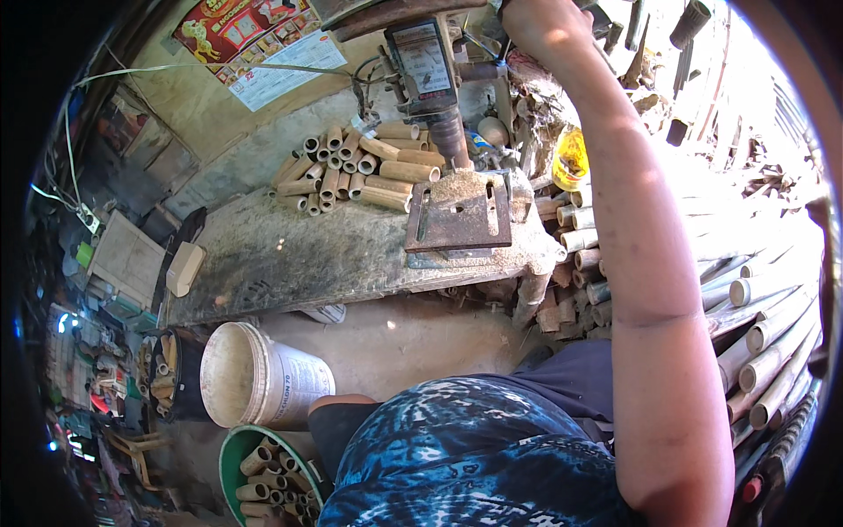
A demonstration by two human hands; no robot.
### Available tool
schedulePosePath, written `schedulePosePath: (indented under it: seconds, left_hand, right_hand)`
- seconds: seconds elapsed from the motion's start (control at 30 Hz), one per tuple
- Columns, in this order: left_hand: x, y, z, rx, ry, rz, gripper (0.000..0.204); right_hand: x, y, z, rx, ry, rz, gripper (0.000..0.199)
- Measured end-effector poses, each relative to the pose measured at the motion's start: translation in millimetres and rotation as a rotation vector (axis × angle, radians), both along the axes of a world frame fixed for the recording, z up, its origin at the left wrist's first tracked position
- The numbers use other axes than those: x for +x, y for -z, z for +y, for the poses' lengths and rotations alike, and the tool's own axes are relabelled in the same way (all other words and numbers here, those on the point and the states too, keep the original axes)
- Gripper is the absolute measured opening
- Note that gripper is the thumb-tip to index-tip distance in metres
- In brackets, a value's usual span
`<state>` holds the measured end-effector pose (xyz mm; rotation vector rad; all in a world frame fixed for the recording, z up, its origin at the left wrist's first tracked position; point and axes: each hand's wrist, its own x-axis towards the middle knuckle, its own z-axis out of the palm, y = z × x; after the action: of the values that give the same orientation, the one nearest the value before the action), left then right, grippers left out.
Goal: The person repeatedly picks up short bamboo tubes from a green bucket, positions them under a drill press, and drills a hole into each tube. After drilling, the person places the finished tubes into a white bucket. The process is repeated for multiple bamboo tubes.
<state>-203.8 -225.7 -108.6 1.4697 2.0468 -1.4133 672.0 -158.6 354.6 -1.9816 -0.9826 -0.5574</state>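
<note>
1. Around 1 o'clock, with 12 lying straight ahead of the person, the right hand (546, 33) is sitting close beside the drill press; its fingers are running past the upper edge, so I cannot tell whether they are spreading, pressing together or pinching something.
2. The drill press (426, 75) is standing at 12 o'clock, looking dark and worn, a pale label showing on its front and its spindle (450, 136) pointing down.
3. Below the spindle, the rusty metal plate (439, 235) is showing two long slots and a central hole, with sawdust (464, 186) heaping along its back.
4. Just beside it, toward 11 o'clock, short tan bamboo tubes (408, 171) are lying piled on the grey, dusty workbench (290, 255), many showing their hollow ends.
5. At 2 o'clock a yellow container (571, 180) is sitting past the forearm.
6. Around 3 to 4 o'clock, long bamboo poles (777, 327) are lying stacked, their cut ends facing the person.
7. At 8 o'clock a white bucket (299, 382) is tilting its mouth leftward; at 7, a green tub (226, 474) is holding more tubes.
</note>
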Motion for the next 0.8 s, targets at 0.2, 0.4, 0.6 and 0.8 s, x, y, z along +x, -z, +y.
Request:
schedulePosePath:
  seconds: [0.2, 0.4, 0.6, 0.8]
  left_hand:
    - [10.8, -86.3, 63.8, -0.366, 0.081, -0.104, 0.052]
    - [178.9, -291.9, 134.1, 0.144, 0.059, -0.782, 0.026]
    - [376.1, -325.2, 146.6, 0.242, 0.197, -1.818, 0.025]
    - [515.1, -278.7, 168.3, -0.085, -0.153, -2.222, 0.026]
  right_hand:
    - [6.0, -0.3, 7.0, -0.032, 0.051, -0.067, 0.039]
    - [4.8, 4.6, 3.9, 0.003, 0.020, -0.079, 0.038]
    - [1.0, 2.2, 2.5, -0.002, 0.030, -0.073, 0.035]
    - [3.8, 2.5, -0.1, -0.045, 0.012, -0.131, 0.045]
